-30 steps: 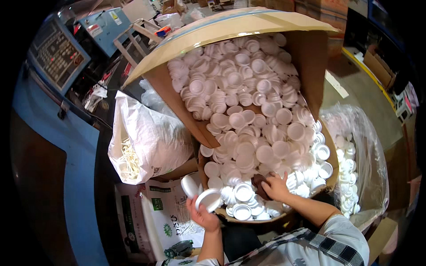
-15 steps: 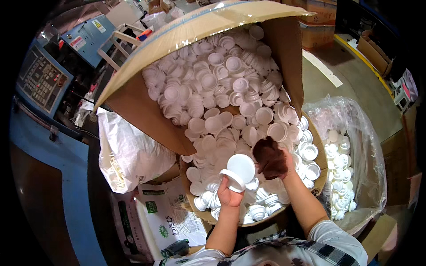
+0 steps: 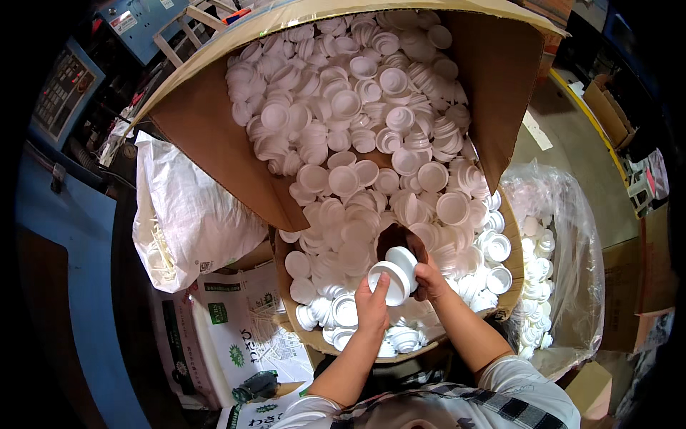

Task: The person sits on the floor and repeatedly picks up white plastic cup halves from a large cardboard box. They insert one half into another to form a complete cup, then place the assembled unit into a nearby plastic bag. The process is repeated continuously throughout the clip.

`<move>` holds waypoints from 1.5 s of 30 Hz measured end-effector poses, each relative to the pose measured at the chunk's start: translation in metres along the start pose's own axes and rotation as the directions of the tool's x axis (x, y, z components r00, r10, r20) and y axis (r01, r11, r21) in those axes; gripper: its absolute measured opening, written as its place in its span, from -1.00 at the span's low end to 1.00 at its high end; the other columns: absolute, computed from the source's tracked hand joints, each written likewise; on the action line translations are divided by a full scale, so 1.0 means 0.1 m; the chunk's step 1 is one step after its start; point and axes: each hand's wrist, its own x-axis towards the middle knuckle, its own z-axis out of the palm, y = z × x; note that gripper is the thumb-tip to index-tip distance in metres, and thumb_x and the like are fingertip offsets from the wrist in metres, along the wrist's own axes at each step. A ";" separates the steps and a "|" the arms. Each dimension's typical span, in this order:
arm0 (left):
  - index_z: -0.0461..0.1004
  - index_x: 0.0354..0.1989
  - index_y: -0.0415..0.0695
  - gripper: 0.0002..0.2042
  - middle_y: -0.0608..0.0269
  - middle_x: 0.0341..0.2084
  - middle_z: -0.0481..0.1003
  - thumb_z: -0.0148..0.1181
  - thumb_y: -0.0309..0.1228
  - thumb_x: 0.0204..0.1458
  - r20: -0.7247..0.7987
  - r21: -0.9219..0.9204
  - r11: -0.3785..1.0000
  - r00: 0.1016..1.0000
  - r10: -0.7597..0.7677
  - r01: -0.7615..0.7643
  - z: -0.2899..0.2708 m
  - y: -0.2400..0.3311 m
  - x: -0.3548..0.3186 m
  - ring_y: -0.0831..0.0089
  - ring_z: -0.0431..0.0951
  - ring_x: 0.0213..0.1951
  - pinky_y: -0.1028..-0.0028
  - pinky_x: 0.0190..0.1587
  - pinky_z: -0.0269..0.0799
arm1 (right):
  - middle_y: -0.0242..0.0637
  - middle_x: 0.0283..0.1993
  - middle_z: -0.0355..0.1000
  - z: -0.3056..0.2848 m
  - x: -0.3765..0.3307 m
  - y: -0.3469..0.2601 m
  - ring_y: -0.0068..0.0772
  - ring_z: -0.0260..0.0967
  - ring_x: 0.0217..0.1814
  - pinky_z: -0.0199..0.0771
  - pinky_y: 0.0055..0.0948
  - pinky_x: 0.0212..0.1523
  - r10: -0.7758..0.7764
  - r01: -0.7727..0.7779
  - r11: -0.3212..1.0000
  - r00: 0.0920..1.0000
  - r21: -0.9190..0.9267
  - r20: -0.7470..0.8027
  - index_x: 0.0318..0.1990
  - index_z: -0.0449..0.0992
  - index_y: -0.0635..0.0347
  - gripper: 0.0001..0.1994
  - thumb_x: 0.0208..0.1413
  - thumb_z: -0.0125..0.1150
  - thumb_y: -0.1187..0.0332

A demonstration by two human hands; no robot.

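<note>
My left hand (image 3: pixel 372 306) is closed on two round white plastic lids (image 3: pixel 388 287), the thumb lying over the rim of the front one. The lids are tilted, one partly behind the other. My right hand (image 3: pixel 433 281) is closed on a dark brown cloth (image 3: pixel 416 247), which lies behind and beside the rear lid. Its fingertips come up to that lid's edge; whether they also grip it I cannot tell. Beneath both hands, a large cardboard box (image 3: pixel 511 232) holds a heap of similar white lids (image 3: pixel 345 105).
A clear plastic bag (image 3: pixel 582 250) of white pieces stands to the right. On the left are a white sack (image 3: pixel 189 207), a printed white bag (image 3: pixel 221 336) with thin white sticks on it, and a blue machine (image 3: pixel 68 214). The box's raised flap (image 3: pixel 214 154) rises at the left.
My right hand has brought the brown cloth left and down against the lids. My left hand has stayed closed on the lids, and the head view has shifted.
</note>
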 end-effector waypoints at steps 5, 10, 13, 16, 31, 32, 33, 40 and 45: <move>0.37 -0.14 -0.25 -0.72 0.24 -0.28 0.47 0.19 -0.41 0.01 0.036 -0.076 0.996 0.999 -0.034 0.037 0.05 0.04 -0.04 0.52 0.46 -0.25 0.52 -0.17 0.39 | -0.20 0.10 0.19 0.11 -0.03 -0.10 -0.33 0.16 0.09 0.15 -0.48 0.09 -0.076 0.072 0.995 0.996 -0.073 -0.048 0.21 0.08 0.17 -0.11 -0.41 0.26 0.11; 0.35 -0.11 -0.25 -0.74 0.16 -0.21 0.45 0.08 -0.38 0.07 0.057 -0.148 0.983 0.993 -0.104 0.112 0.00 0.02 -0.03 0.41 0.46 -0.18 0.41 -0.11 0.38 | -0.16 0.02 0.28 -0.01 0.01 -0.04 -0.22 0.29 0.02 0.33 -0.34 0.00 -0.089 0.109 0.989 0.979 0.100 -0.185 0.17 0.12 0.11 -0.17 -0.44 0.24 0.20; 0.32 -0.06 -0.24 -0.69 0.03 -0.06 0.37 -0.13 -0.28 0.14 0.286 -0.462 0.864 0.956 -0.071 0.202 -0.08 0.06 0.02 0.23 0.35 0.02 0.28 0.06 0.26 | -0.16 -0.01 0.29 -0.07 -0.01 -0.14 -0.30 0.29 -0.05 0.33 -0.38 -0.06 -0.144 0.132 0.988 0.975 -0.081 -0.172 0.18 0.10 0.14 -0.24 -0.32 0.21 0.29; 0.41 -0.34 -0.22 -0.74 -0.02 0.19 0.12 -0.12 -0.27 0.11 0.456 -0.537 0.833 0.877 0.153 0.134 -0.05 -0.06 0.06 0.24 0.02 0.26 0.31 0.25 -0.07 | -0.21 -0.03 0.26 0.04 -0.01 0.05 -0.36 0.22 0.01 0.22 -0.38 0.04 -0.314 0.258 0.910 0.940 -0.326 -0.134 0.17 0.10 0.18 -0.41 -0.04 0.17 0.39; 0.48 -0.37 -0.25 -0.92 -0.16 0.29 -0.20 0.10 -0.53 -0.02 0.601 0.344 0.818 0.778 0.185 -0.460 0.19 -0.08 -0.32 0.32 0.27 0.09 0.45 0.05 0.17 | -0.32 -0.54 0.35 -0.19 -0.04 0.05 -0.46 0.28 -0.51 0.34 -0.47 -0.43 -0.268 0.209 0.960 0.874 -0.184 -0.405 -0.48 0.41 0.29 -0.62 0.17 -0.05 0.12; 0.47 -0.34 -0.27 -0.91 -0.13 0.18 0.11 0.10 -0.53 -0.01 0.571 0.349 0.756 0.765 0.297 -0.554 0.11 -0.16 -0.26 0.42 0.38 -0.08 0.48 -0.03 0.24 | -0.31 -0.52 0.36 -0.26 -0.03 0.05 -0.46 0.28 -0.50 0.34 -0.45 -0.42 -0.164 0.166 0.986 0.910 -0.026 -0.382 -0.48 0.40 0.27 -0.60 0.18 -0.07 0.09; 0.46 -0.32 -0.27 -0.89 -0.05 0.07 0.24 0.09 -0.51 0.01 0.476 0.375 0.824 0.851 0.222 -0.425 0.01 -0.18 -0.26 0.43 0.39 -0.12 0.48 -0.03 0.25 | -0.25 -0.45 0.36 -0.11 0.03 -0.06 -0.45 0.30 -0.45 0.38 -0.42 -0.37 -0.245 0.278 0.959 0.904 0.048 -0.350 -0.44 0.35 0.20 -0.60 0.18 -0.11 0.02; 0.40 -0.18 -0.25 -0.82 0.21 -0.16 0.38 -0.04 -0.43 0.14 0.048 -0.110 0.963 0.966 0.253 -0.247 -0.18 -0.01 0.09 0.50 0.38 -0.14 0.53 -0.04 0.26 | -0.19 -0.22 0.37 -0.36 0.04 -0.18 -0.33 0.35 -0.30 0.40 -0.45 -0.24 -0.292 0.400 0.915 0.740 0.048 -0.606 -0.13 0.30 0.27 -0.50 0.21 -0.28 -0.07; 0.33 -0.11 -0.28 -0.76 0.06 0.08 0.16 -0.03 -0.38 0.12 -0.027 0.551 0.665 0.785 0.619 -0.505 -0.09 0.17 0.06 0.36 0.23 0.07 0.43 0.10 0.11 | -0.10 -0.11 0.33 -0.14 -0.19 -0.05 -0.28 0.34 -0.21 0.34 -0.38 -0.14 -0.693 0.518 0.705 0.649 -0.484 -0.314 -0.05 0.30 0.29 -0.46 0.20 -0.27 -0.08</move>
